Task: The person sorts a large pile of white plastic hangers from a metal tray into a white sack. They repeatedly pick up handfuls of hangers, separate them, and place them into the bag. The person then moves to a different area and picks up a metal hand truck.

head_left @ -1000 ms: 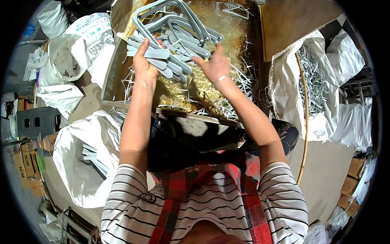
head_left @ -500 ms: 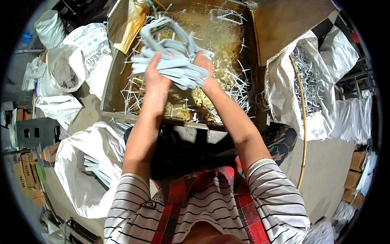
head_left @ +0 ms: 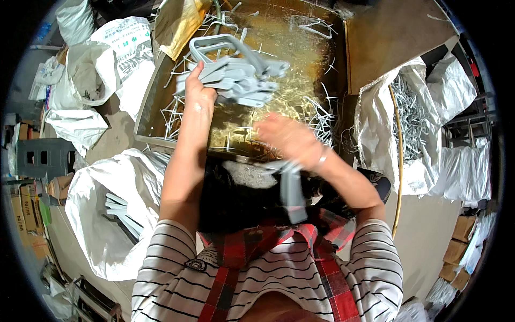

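My left hand (head_left: 199,95) grips a thick bundle of grey plastic hangers (head_left: 241,75) and holds it up over a shallow brown tray (head_left: 300,48) strewn with thin metal wire hooks (head_left: 322,115). Blurred with motion, my right hand (head_left: 289,140) is off the bundle and low over the tray's near edge, close to my body. A single grey hanger (head_left: 293,196) hangs down from its fingers over my dark lap.
An open white sack (head_left: 91,214) at my left holds grey hangers (head_left: 120,209). Another white sack (head_left: 386,139) at my right is filled with metal hooks. A cardboard sheet (head_left: 397,37) lies behind it. A grey stool (head_left: 43,158), more sacks and cardboard boxes (head_left: 461,236) stand around.
The bundle has come up off the tray and now sits in my left hand alone. My right hand has left it and swung back toward my body with one grey hanger.
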A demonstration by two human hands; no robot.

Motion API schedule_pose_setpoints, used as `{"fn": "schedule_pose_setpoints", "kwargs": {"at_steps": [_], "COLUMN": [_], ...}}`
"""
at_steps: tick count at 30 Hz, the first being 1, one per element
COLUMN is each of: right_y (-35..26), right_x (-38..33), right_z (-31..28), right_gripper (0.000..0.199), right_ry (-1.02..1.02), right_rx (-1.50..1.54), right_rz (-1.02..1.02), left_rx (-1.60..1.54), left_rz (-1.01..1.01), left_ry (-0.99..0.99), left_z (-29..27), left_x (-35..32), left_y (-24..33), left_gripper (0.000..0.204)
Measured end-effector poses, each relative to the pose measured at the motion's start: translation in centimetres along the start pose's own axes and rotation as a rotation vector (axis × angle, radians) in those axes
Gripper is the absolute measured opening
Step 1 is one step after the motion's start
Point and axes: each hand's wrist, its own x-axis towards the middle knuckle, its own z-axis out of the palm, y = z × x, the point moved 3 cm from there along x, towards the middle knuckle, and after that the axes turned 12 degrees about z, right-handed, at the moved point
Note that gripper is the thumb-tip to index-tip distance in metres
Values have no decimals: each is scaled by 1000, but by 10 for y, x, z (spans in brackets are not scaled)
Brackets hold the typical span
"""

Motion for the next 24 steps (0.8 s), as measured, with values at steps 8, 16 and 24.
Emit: {"fn": "schedule_pose_setpoints", "kwargs": {"at_steps": [8,16,24], "right_y": [165,127,119], "right_x": [-63,4,-23], "right_z": [-10,43,46], "right_gripper": [98,37,22], "right_ry": [-328,212,238], "right_rx": [-230,1848,2012], "right_rz": [1190,1234,1174], "left_rx": [466,924,1025], "left_rz": [464,221,116], "left_ry": [-242,-979,-921], "left_z": [39,42,34], "left_x": [-62,-119,-110], "left_y": [-13,-69,-73], "left_gripper": [29,52,45]}}
